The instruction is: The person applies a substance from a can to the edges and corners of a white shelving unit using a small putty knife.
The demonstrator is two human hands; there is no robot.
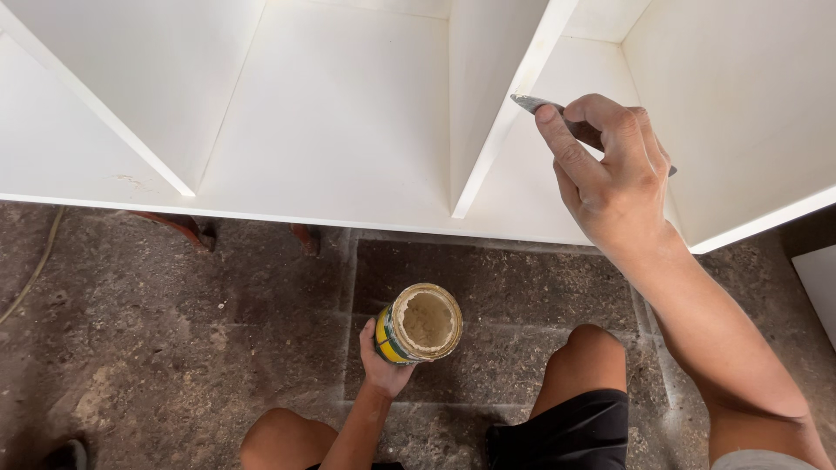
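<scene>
A putty knife [557,117] with a thin grey metal blade is pinched in the right hand [614,178], the fingers closed tight around it and the index finger laid along the blade; its tip is set against the front edge of a white divider panel [501,130] of the cabinet [331,113]. Much of the tool is hidden under the fingers, with only the blade tip and a short dark end showing past the knuckles. An open round tin [420,323], yellow with a green band and a smeared rim, is gripped in the left hand [383,361] low over the rough grey floor [157,348], between the knees; pale beige filler is seen inside. The fingers behind the tin are mostly concealed. Under the cabinet, reddish-brown supports [187,228] are only partly visible, and a dark object at the lower left corner is cut off by the frame
</scene>
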